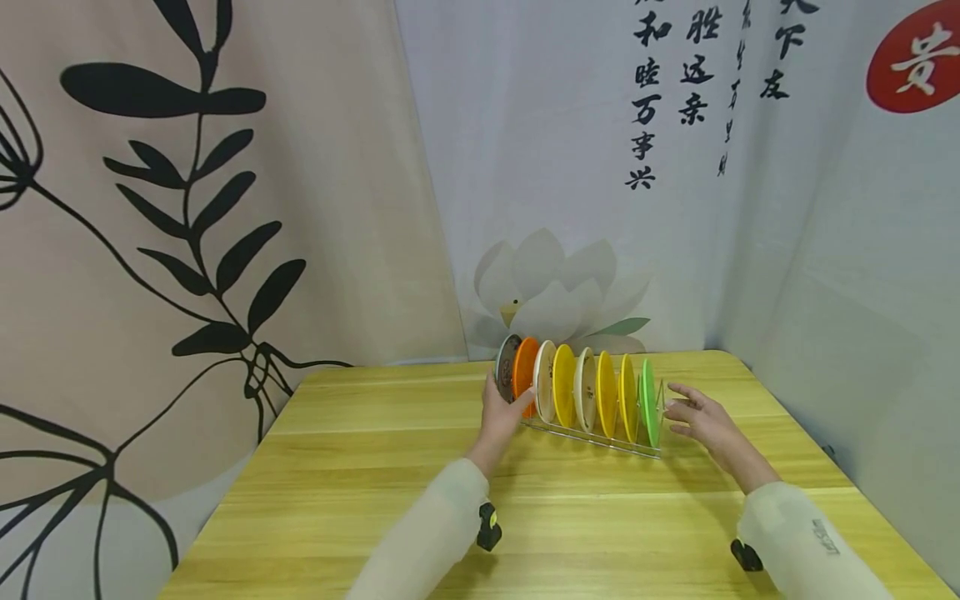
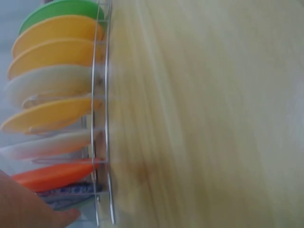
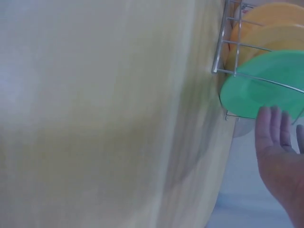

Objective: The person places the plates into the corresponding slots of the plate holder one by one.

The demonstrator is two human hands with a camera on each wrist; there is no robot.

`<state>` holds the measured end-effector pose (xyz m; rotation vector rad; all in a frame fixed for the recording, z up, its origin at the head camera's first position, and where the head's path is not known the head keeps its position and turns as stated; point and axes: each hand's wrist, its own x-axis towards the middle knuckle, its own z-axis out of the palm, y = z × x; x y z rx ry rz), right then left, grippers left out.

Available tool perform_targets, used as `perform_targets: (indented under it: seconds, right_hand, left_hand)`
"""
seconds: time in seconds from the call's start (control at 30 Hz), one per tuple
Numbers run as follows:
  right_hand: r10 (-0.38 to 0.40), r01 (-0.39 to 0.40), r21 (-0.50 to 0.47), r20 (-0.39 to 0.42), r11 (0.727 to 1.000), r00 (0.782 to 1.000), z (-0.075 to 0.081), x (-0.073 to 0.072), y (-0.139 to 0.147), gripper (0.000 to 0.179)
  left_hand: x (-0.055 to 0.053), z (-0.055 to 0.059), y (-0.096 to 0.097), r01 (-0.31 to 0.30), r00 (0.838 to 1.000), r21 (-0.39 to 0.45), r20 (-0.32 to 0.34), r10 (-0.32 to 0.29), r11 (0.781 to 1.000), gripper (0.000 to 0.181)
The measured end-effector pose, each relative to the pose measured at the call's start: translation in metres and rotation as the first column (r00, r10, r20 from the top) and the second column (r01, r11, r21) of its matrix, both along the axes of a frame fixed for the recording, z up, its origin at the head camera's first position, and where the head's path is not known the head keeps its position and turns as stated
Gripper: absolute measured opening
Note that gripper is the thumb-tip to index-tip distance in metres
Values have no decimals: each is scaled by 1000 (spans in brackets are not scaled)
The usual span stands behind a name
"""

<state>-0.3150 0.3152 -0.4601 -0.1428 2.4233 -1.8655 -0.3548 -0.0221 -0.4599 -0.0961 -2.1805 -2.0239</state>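
Observation:
A wire dish rack holds several small plates on edge in a row. A dark patterned plate stands at its left end, then an orange plate, with white and yellow plates after it. At the right end is a green plate. My left hand is at the left end, fingers beside the dark plate and thumb stretched across in front of the orange one; whether it touches them is unclear. Just off the green plate, my right hand has its fingers spread loosely, holding nothing.
The rack stands on a wood-grain table, near its back edge. Behind it hangs a printed cloth with leaves, a lotus and writing. Black wrist devices sit at both sleeves.

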Motion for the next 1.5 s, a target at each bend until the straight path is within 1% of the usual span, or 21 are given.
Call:
perform_targets:
  seconds: [0.03, 0.13, 0.2, 0.3, 0.4, 0.47, 0.7, 0.93, 1.03, 1.2, 1.37, 1.5]
  right_hand:
    - [8, -8, 11, -6, 1000, 1000, 1, -1, 1, 67]
    - [37, -36, 41, -18, 998, 999, 3, -6, 2, 69]
    - [53, -51, 70, -23, 996, 998, 4, -7, 2, 69]
    - [57, -55, 100, -17, 993, 998, 4, -9, 4, 69]
    - [69, -69, 113, -1, 991, 998, 5, -9, 6, 67]
    - [77, -78, 110, 16, 991, 997, 6, -9, 7, 66]
    - [111, -116, 84, 54, 990, 992, 5, -10, 11, 67]
    - [124, -129, 104, 49, 986, 991, 1, -11, 12, 69]
    - [123, -127, 98, 41, 987, 992, -1, -12, 11, 69]
    - [112, -113, 86, 21, 990, 994, -4, -11, 7, 71]
    - [98, -98, 72, 11, 993, 995, -6, -8, -1, 72]
    - [89, -90, 66, 11, 994, 996, -9, -4, -6, 72]
  left_hand:
    - [1, -1, 2, -3, 1000, 1, -13, 3, 1000, 100]
    - [3, -5, 8, -23, 1000, -15, -21, 23, 1000, 101]
    - [5, -6, 10, -33, 999, -25, -8, 33, 999, 103]
    - [9, -7, 14, -24, 999, -28, 23, 24, 999, 106]
    - [11, -6, 18, -16, 999, -23, 29, 16, 1000, 108]
    - [11, -6, 20, -22, 999, -26, 28, 23, 999, 108]
    - [7, -11, 27, -41, 999, -25, 35, 41, 999, 109]
    - [0, -14, 30, -77, 995, -21, 65, 79, 997, 107]
    - [-2, -13, 29, -85, 994, -19, 63, 86, 996, 106]
    - [-5, -13, 23, -82, 995, -29, 57, 84, 996, 103]
    - [-10, -14, 12, -87, 994, -48, 56, 90, 995, 101]
    - [-14, -14, 4, -99, 993, -67, 61, 103, 993, 99]
